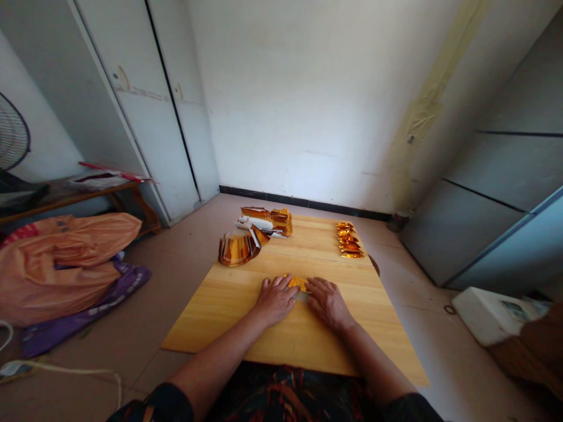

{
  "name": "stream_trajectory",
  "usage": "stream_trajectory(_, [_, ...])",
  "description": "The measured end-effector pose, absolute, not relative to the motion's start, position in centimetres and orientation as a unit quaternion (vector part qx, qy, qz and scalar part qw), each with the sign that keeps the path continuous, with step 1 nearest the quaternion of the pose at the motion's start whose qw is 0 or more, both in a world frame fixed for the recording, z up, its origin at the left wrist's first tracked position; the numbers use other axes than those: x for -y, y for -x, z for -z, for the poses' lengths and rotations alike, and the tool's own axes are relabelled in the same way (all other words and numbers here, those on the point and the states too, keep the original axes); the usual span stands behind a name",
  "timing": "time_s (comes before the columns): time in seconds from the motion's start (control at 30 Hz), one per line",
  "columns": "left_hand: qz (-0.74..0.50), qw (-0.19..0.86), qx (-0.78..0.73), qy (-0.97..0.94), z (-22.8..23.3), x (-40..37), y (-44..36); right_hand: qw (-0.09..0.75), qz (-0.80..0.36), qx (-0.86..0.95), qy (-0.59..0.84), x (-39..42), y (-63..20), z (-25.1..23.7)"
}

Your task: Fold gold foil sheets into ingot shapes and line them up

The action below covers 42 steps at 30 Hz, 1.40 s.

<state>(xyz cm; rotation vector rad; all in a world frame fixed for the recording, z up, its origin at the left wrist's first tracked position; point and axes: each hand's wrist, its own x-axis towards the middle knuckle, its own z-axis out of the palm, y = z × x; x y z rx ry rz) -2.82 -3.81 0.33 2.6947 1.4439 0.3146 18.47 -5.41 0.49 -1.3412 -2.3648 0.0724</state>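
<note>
A small piece of gold foil paper (297, 283) lies on the wooden table in front of me, a pale greyish strip (301, 296) showing along its near side. My left hand (276, 300) is palm down at its left end, thumb and fingers closed on the edge. From the other side my right hand (328, 302) holds the right end, fingers bent over it. Parts of the paper are hidden under the fingertips. Towards the far left of the table, a curved stack of gold sheets (237, 249) stands on edge. A row of shiny folded gold pieces (349, 240) sits at the far right.
Behind the curved stack lie more gold sheets (281, 220) and a white wrapped bundle (255, 224). The wooden table (211, 316) reaches towards a white wall. Orange (65, 246) and purple bags (88, 316) lie on the floor at left; a white box (488, 316) stands at right.
</note>
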Motion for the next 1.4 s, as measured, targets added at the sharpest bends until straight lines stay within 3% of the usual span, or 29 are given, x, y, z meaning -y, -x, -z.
stream_trajectory(0.23, [-0.104,0.022,-0.461,-0.881,-0.3,3.9,2.9,0.115,-0.029,0.869,0.481,6.6,-16.5,-0.4])
stream_trajectory(0.93, [-0.093,0.058,-0.485,-0.868,-0.3,4.0,3.1,0.073,-0.03,0.837,0.542,6.5,-19.0,-0.6])
stream_trajectory(1.4, [-0.125,0.027,-0.474,-0.871,-1.7,2.3,3.5,0.111,0.002,0.863,0.493,7.3,-15.8,-2.0])
